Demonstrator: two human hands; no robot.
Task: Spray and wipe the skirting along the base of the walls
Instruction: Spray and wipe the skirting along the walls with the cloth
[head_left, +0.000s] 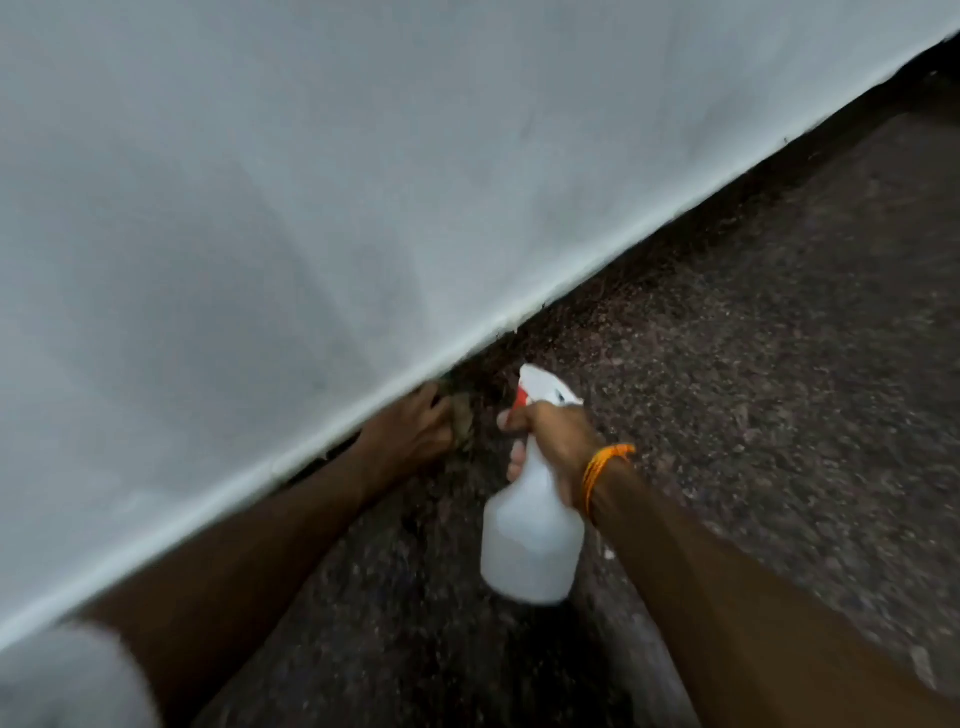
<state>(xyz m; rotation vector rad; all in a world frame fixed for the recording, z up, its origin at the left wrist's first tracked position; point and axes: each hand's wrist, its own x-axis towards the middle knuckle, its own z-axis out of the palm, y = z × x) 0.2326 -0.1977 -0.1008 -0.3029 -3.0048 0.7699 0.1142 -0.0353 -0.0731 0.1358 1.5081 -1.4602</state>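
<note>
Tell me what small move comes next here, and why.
Probably squeeze the trigger: the right hand holds the white plastic spray bottle, nozzle aimed at the dark skirting under the white wall, beside the crumpled brownish cloth the left hand grips there.

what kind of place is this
Likely indoors, at floor level in a room: a plain white painted wall meets a dark speckled stone-like floor, with what looks like a dark skirting band between them. Which room, I cannot tell.
</note>
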